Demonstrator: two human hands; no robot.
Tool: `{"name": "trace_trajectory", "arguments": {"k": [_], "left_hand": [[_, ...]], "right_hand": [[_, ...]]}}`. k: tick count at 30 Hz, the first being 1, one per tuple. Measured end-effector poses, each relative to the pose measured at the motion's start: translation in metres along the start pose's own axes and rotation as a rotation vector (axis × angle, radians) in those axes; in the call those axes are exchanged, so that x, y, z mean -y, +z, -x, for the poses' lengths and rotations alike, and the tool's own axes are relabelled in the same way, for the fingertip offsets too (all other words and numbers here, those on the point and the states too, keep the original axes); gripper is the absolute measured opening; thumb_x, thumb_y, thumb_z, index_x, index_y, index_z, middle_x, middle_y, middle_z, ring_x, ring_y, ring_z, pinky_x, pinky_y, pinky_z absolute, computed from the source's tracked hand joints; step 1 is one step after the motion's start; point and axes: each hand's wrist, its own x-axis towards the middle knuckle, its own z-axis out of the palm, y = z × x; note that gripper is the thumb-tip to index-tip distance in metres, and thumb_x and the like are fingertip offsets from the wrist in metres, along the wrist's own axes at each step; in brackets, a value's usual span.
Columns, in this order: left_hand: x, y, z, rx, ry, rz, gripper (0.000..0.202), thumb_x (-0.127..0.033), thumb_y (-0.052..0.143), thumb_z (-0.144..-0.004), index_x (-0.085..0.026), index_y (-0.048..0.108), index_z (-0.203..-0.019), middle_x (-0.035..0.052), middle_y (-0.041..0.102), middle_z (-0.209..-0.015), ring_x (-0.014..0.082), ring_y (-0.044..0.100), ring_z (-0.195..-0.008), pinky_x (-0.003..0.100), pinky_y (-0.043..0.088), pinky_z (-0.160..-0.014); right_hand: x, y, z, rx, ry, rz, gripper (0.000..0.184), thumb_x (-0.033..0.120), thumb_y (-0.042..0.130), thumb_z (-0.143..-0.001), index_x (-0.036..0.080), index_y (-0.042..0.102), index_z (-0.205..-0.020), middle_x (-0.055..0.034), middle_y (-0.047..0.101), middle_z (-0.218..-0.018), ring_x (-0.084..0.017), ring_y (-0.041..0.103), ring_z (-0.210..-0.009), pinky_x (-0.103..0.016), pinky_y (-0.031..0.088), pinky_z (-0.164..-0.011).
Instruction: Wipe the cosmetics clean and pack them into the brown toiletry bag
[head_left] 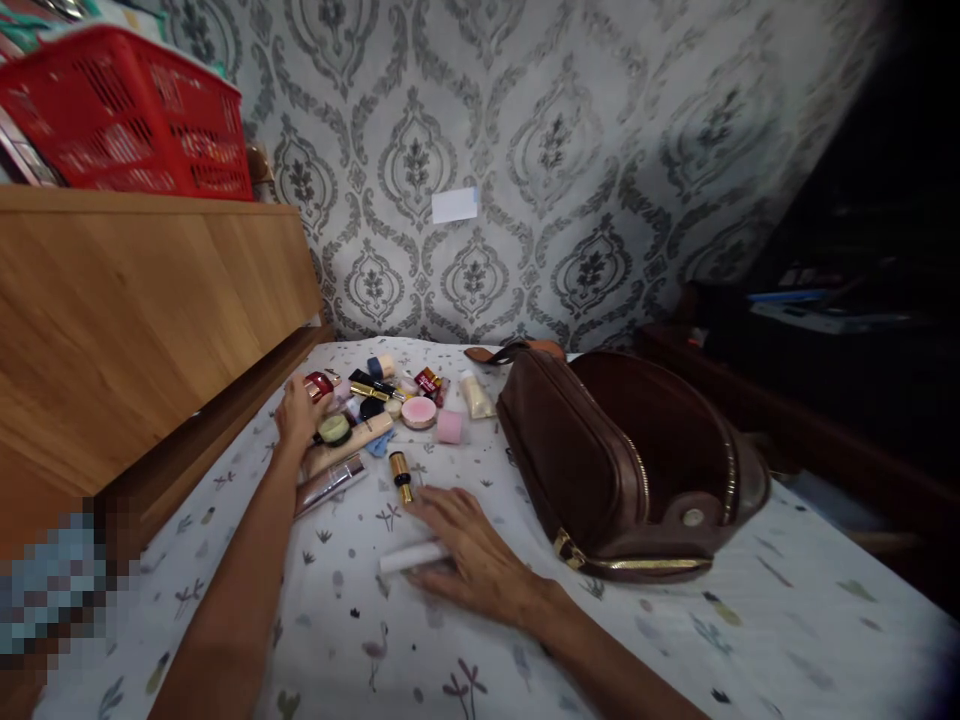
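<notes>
My left hand (298, 408) is at the far left of the pile, its fingers closed round a shiny red container (321, 384). Between the thumb and fingers of my right hand (472, 555) is a slim white tube (411, 557), slightly blurred. Just ahead of those fingertips lies a black-and-gold lipstick (401, 476). Around my left hand are a green-lidded jar (334, 430), a long beige tube (352, 443) and a clear-and-silver tube (330, 484). Further right are a round pink compact (418, 412), a pink jar (450, 427) and a cream tube (475, 394).
A brown leather bag (570, 460) stands unzipped on the right of the patterned sheet (352, 600). At left is a wooden cabinet (150, 310) with a red plastic basket (135, 110) on top. The papered wall (510, 260) closes off the back.
</notes>
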Motion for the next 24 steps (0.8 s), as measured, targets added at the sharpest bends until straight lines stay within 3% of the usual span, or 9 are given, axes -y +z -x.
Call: {"name": "trace_trajectory", "arguments": {"k": [2, 5, 8, 11, 13, 15, 18, 24], "left_hand": [[0.009, 0.006, -0.004, -0.010, -0.060, 0.030, 0.057, -0.052, 0.061, -0.086, -0.020, 0.044, -0.129, 0.0161, 0.062, -0.125, 0.0352, 0.063, -0.111, 0.042, 0.051, -0.084], [0.019, 0.015, -0.011, -0.008, -0.139, 0.072, 0.061, -0.057, 0.058, -0.085, -0.020, 0.044, -0.131, 0.0170, 0.063, -0.126, 0.0369, 0.063, -0.112, 0.045, 0.052, -0.084], [0.026, 0.022, -0.016, -0.010, -0.233, 0.102, 0.062, -0.060, 0.053, -0.087, -0.017, 0.044, -0.132, 0.0207, 0.060, -0.130, 0.0400, 0.060, -0.115, 0.050, 0.052, -0.085], [0.034, 0.026, -0.019, -0.025, -0.326, 0.127, 0.060, -0.058, 0.050, -0.091, -0.015, 0.046, -0.133, 0.0210, 0.057, -0.133, 0.0370, 0.059, -0.117, 0.051, 0.052, -0.089], [0.041, 0.027, -0.020, -0.030, -0.366, 0.145, 0.055, -0.054, 0.053, -0.093, -0.015, 0.049, -0.133, 0.0165, 0.058, -0.132, 0.0305, 0.060, -0.114, 0.050, 0.052, -0.092], [0.049, 0.028, -0.019, -0.033, -0.388, 0.159, 0.049, -0.048, 0.057, -0.094, -0.017, 0.053, -0.131, 0.0124, 0.059, -0.130, 0.0261, 0.061, -0.112, 0.049, 0.052, -0.094], [0.057, 0.029, -0.018, -0.044, -0.403, 0.168, 0.046, -0.043, 0.062, -0.092, -0.018, 0.054, -0.130, 0.0115, 0.057, -0.132, 0.0268, 0.059, -0.115, 0.050, 0.051, -0.096], [0.060, 0.030, -0.020, -0.045, -0.466, 0.161, 0.049, -0.044, 0.063, -0.091, -0.019, 0.052, -0.132, 0.0120, 0.054, -0.135, 0.0288, 0.056, -0.119, 0.051, 0.050, -0.096]], "right_hand": [[0.000, 0.003, -0.002, -0.001, -0.023, -0.003, 0.045, 0.032, 0.068, -0.089, 0.019, 0.058, -0.131, -0.0138, 0.060, -0.135, -0.029, 0.050, -0.129, -0.052, 0.030, -0.115], [-0.006, 0.007, -0.009, -0.065, -0.011, -0.003, 0.017, 0.017, 0.055, -0.095, 0.018, 0.067, -0.107, -0.0082, 0.071, -0.108, -0.022, 0.062, -0.105, -0.041, 0.042, -0.102], [-0.015, 0.005, -0.018, -0.130, 0.102, 0.061, 0.023, 0.013, 0.047, -0.097, 0.017, 0.069, -0.095, -0.0074, 0.072, -0.091, -0.020, 0.064, -0.089, -0.036, 0.047, -0.090], [-0.017, -0.002, -0.023, -0.149, 0.215, 0.124, 0.022, 0.017, 0.048, -0.098, 0.016, 0.070, -0.099, -0.0094, 0.072, -0.093, -0.022, 0.064, -0.092, -0.037, 0.047, -0.089], [-0.012, -0.005, -0.023, -0.095, 0.168, 0.102, 0.020, 0.025, 0.055, -0.096, 0.017, 0.068, -0.110, -0.0095, 0.071, -0.101, -0.023, 0.063, -0.099, -0.037, 0.046, -0.092], [-0.005, -0.005, -0.022, -0.018, 0.051, 0.070, 0.032, 0.032, 0.064, -0.092, 0.020, 0.064, -0.122, -0.0091, 0.069, -0.111, -0.024, 0.060, -0.107, -0.038, 0.044, -0.097], [0.002, -0.002, -0.022, 0.035, -0.024, 0.089, 0.031, 0.025, 0.062, -0.093, 0.022, 0.063, -0.124, -0.0077, 0.068, -0.113, -0.024, 0.058, -0.110, -0.039, 0.041, -0.101], [-0.024, 0.001, -0.039, -0.044, 0.270, 0.302, 0.030, 0.009, 0.050, -0.092, 0.019, 0.068, -0.114, -0.0115, 0.068, -0.102, -0.027, 0.057, -0.100, -0.039, 0.042, -0.089]]}}
